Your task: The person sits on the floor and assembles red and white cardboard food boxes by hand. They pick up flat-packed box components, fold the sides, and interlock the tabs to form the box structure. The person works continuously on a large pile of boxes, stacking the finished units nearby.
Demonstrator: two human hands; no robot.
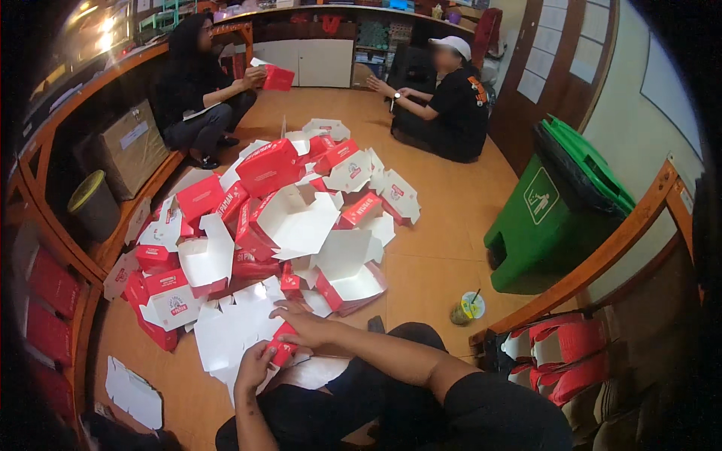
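Observation:
A red and white cardboard food box (283, 347), partly folded, is between my two hands above my lap. My left hand (254, 367) grips its near left side with closed fingers. Across the top and far side lies my right hand (304, 326), its fingers bent over the cardboard. White unfolded cardboard (229, 334) with cut flaps spreads just beyond the hands; whether it belongs to the held box I cannot tell. Farther off rises a heap of red and white folded boxes (267, 169), several with lids standing up, such as the white-lined one (298, 218).
A flat white sheet (133, 392) lies on the floor at left. At right stand a lidded drink cup (468, 309) and a green wheeled bin (538, 218). Two people sit or squat beyond the heap; the left person holds a red box (278, 78). Wooden shelving (94, 248) runs along the left.

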